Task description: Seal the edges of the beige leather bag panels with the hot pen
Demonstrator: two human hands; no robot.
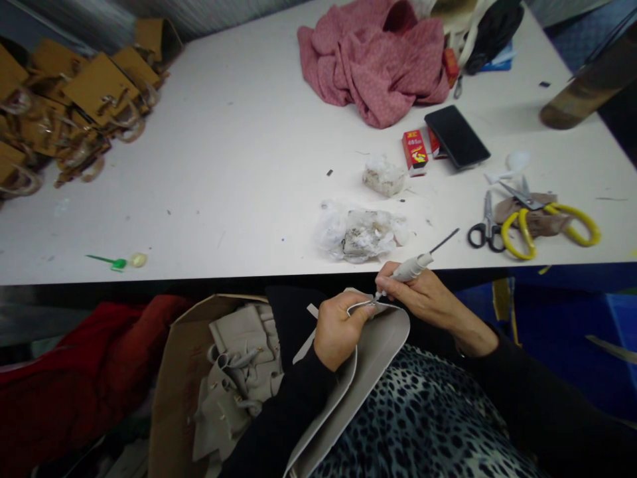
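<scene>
My left hand [339, 326] pinches the upper edge of an unfinished light grey handbag [381, 342], whose panels hang open over my lap. My right hand [423, 295] is closed around a slim tool with a white, wrapped-looking handle [413, 267]. A thin dark rod juts from the tool's far end, up and to the right. Its near end meets the bag's edge close to my left thumb and fingers; the exact contact point is too small to make out. Both hands are just below the front edge of the white table [239, 166].
Beside my left arm, a cardboard box [174, 392] holds several grey bags. Tan bags [102, 89] are heaped at the table's far left. Plastic-wrapped lumps [368, 236], yellow-handled scissors [522, 236], small black scissors [488, 232], a phone [458, 136] and pink cloth [373, 60] lie on the table.
</scene>
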